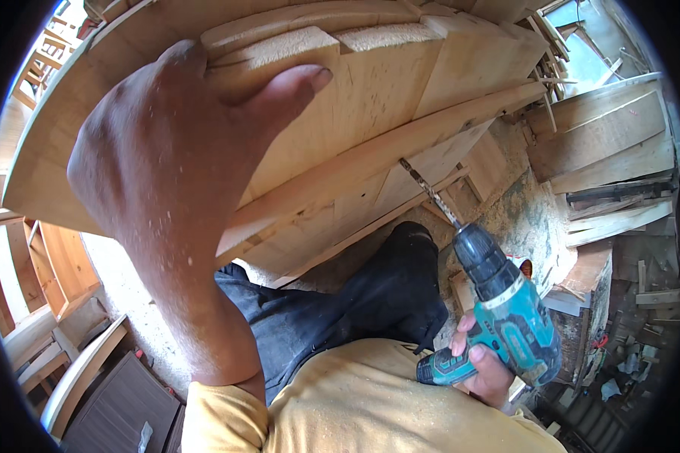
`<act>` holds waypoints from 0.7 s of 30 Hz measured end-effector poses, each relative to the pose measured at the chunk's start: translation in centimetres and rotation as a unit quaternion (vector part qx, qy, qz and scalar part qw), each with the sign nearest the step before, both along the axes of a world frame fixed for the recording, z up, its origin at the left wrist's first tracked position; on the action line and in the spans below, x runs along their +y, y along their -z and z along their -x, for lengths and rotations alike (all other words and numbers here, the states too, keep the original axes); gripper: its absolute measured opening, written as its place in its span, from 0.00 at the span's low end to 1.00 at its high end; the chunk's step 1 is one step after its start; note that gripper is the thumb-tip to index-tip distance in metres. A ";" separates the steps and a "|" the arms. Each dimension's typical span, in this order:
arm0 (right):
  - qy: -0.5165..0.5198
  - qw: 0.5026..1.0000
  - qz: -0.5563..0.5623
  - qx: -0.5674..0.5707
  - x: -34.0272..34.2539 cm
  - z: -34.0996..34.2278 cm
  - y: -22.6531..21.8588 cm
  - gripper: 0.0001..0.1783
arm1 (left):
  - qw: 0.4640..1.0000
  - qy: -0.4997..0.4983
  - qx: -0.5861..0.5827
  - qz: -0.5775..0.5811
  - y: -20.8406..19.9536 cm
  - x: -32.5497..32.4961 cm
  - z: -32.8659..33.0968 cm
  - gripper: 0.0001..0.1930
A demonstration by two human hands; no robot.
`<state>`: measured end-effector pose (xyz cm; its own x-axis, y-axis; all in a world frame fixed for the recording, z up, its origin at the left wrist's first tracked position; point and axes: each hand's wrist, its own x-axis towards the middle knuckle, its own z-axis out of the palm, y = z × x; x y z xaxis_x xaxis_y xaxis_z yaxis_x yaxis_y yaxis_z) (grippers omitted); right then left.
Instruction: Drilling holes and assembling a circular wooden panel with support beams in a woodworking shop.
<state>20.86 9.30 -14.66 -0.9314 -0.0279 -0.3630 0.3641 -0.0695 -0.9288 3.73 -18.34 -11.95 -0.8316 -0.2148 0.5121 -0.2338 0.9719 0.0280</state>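
Note:
My left hand [155, 143] grips the upper edge of a light wooden panel [385, 79]. Its thumb lies over a sawdust-covered block end [279, 49], while the other fingers are mostly hidden behind the wood. In my right hand [493, 376] is a teal and black cordless drill [520, 325], held by its handle and tilted up to the left. The long drill bit [431, 192] points at the lower edge of a wooden rail [431, 130] running along the panel. Whether the tip touches the wood, I cannot tell.
A curved wooden board [49, 177] spreads behind my left hand. My dark-trousered leg [340, 302] is under the panel. Stacked boards [612, 143] stand at right, above scattered scraps. Wooden frames [68, 264] and a dark brown panel [121, 408] are at left. Sawdust covers the floor [548, 219].

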 end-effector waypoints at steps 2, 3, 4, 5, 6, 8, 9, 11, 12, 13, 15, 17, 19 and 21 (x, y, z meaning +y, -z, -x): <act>0.001 1.000 -0.013 0.004 -0.1 0.0 0.0 0.18 | 1.000 -0.016 0.016 0.004 -0.1 0.3 0.0 0.39; 0.001 1.000 -0.022 0.009 0.0 -0.2 0.1 0.18 | 1.000 -0.013 0.017 0.002 -0.4 0.5 0.0 0.39; -0.022 0.999 -0.026 0.008 0.6 -0.7 0.4 0.23 | 0.999 -0.028 -0.022 -0.011 -0.8 0.6 -0.1 0.40; -0.019 0.999 -0.029 0.006 0.4 -1.0 0.5 0.23 | 0.997 -0.042 -0.062 -0.023 -1.0 0.6 -0.1 0.41; 0.028 1.000 -0.002 0.008 0.2 -1.3 0.6 0.25 | 0.997 -0.038 -0.063 -0.026 -0.9 0.4 0.1 0.41; 0.131 0.984 0.106 0.052 0.0 -1.6 2.1 0.32 | 0.999 -0.029 0.027 0.033 -0.1 0.0 0.3 0.42; 0.138 0.985 0.080 0.059 0.7 -1.6 2.5 0.34 | 0.999 -0.018 0.019 0.030 -0.2 0.3 0.0 0.42; 0.183 0.981 0.049 0.050 0.6 -0.8 2.9 0.43 | 0.998 -0.057 -0.009 0.010 -0.4 0.0 0.2 0.43; 0.184 0.980 0.049 0.050 0.6 -0.7 2.9 0.43 | 0.998 -0.061 -0.014 0.013 -0.3 0.0 0.2 0.43; 0.197 0.978 0.025 0.055 0.4 -0.6 2.9 0.44 | 0.998 -0.060 -0.013 0.014 -0.2 -0.1 0.2 0.43; 0.209 0.976 0.002 0.061 0.2 -0.5 2.7 0.44 | 0.999 -0.034 0.001 0.026 0.2 -0.3 0.2 0.41; 0.184 0.979 -0.038 0.079 0.0 -0.7 2.3 0.44 | 0.999 -0.028 0.004 0.025 0.2 -0.2 0.2 0.40; 0.169 0.982 -0.049 0.075 -0.5 -0.8 1.3 0.40 | 0.999 -0.023 0.006 0.023 0.3 -0.2 0.2 0.39; 0.083 0.996 -0.019 -0.024 -0.7 -1.3 0.6 0.32 | 0.998 -0.017 0.033 0.042 0.5 -0.3 -0.1 0.37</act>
